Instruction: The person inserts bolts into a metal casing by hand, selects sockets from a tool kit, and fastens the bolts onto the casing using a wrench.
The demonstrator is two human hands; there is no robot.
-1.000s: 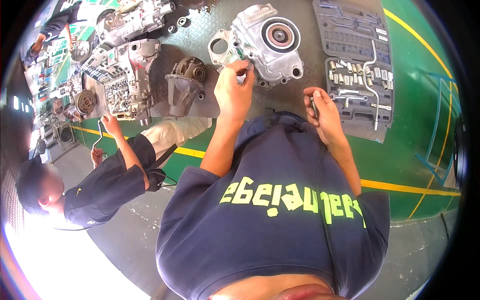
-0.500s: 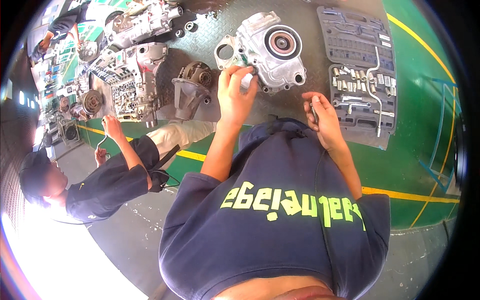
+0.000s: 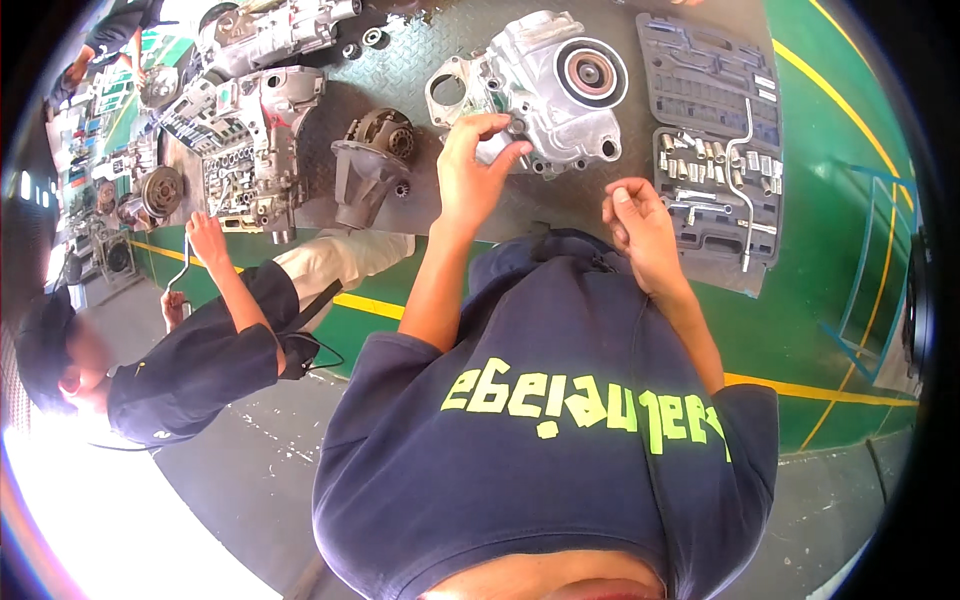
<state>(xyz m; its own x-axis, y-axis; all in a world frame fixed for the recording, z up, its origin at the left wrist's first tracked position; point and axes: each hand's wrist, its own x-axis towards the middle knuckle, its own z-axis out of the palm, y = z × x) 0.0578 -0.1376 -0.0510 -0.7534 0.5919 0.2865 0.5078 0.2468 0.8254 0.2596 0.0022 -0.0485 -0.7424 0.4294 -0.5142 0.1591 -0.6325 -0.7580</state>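
Observation:
My left hand (image 3: 470,170) is at the near left side of a silver cast housing (image 3: 555,110), thumb and fingers around a small metal part (image 3: 518,127) at its edge. The housing has a round bearing opening at upper right and an oval flange at left. My right hand (image 3: 640,225) hovers at the table's near edge, between the housing and an open socket set (image 3: 712,155), its fingers curled; whatever they hold is hidden.
A differential (image 3: 372,155), gearbox housings (image 3: 260,130) and small rings (image 3: 373,36) share the metal table (image 3: 400,60). A co-worker (image 3: 180,380) at left grips a cranked bar (image 3: 180,270). Another person stands at far upper left; fingers show at top right. A blue frame (image 3: 850,270) stands right.
My left thumb and fingertips have shifted slightly along the housing's edge. My right fingers have curled over the metal piece that showed in them earlier. The housing appears slightly further right in view.

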